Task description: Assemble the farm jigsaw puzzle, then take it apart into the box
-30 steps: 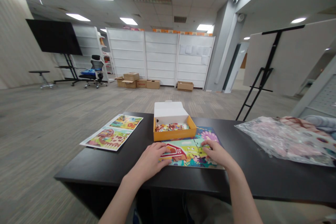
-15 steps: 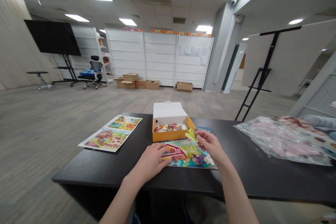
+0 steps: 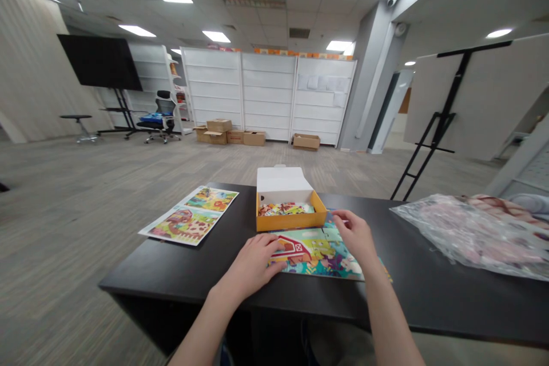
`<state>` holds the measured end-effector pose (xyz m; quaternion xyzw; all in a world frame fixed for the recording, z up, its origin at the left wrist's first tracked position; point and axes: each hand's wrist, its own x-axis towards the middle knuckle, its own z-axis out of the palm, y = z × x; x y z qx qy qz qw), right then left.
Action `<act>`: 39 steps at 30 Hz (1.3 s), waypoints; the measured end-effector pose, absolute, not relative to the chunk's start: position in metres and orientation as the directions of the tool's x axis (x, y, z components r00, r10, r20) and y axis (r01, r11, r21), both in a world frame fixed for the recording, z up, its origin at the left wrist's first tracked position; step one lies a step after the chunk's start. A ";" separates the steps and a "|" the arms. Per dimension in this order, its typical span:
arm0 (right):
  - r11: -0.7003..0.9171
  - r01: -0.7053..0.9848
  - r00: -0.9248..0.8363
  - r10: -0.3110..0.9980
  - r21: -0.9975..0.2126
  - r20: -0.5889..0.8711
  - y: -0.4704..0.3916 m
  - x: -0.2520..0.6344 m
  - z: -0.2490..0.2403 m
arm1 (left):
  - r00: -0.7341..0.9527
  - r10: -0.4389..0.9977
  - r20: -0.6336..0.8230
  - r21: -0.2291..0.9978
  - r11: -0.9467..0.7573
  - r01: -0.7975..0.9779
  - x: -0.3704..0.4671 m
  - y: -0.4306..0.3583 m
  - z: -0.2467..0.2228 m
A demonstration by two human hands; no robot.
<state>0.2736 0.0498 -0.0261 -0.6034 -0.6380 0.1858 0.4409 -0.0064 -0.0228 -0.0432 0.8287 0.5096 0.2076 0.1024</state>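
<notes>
A partly joined jigsaw puzzle [image 3: 322, 250] lies on the black table, showing a red barn and colourful plants. My left hand [image 3: 256, 256] rests flat on its left side, fingers stretched out. Over the puzzle's upper right part, beside the box corner, is my right hand [image 3: 355, 235], with fingers curled together; what they hold, if anything, I cannot make out. Just behind the puzzle stands an open yellow box [image 3: 291, 222] with its white lid raised. Loose jigsaw pieces [image 3: 285, 209] fill part of it.
A printed picture sheet [image 3: 193, 217] lies at the table's left. Clear plastic bags with soft pinkish contents [image 3: 463, 234] sit at the right of the black table [image 3: 206, 271]. Beyond are cardboard boxes [image 3: 218, 130], an office chair [image 3: 158, 120] and a black stand [image 3: 433, 126].
The yellow-green piece at my right fingertips no longer shows there. My right hand has shifted slightly right. The whole view has swung a little left; my left hand stays on the puzzle.
</notes>
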 end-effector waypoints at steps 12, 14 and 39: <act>0.040 0.891 0.102 0.954 -0.453 0.284 0.042 0.280 -0.058 | 0.394 0.890 0.231 0.372 -0.455 0.809 -0.006 -0.021 -0.043; 0.045 0.894 0.091 0.956 -0.446 0.279 0.041 0.275 -0.057 | 0.390 0.892 0.228 0.378 -0.450 0.809 -0.006 -0.022 -0.041; 0.306 0.453 -0.047 0.946 -0.837 0.321 0.037 0.304 -0.042 | 0.403 0.881 0.248 0.383 -0.471 0.795 -0.006 -0.023 -0.038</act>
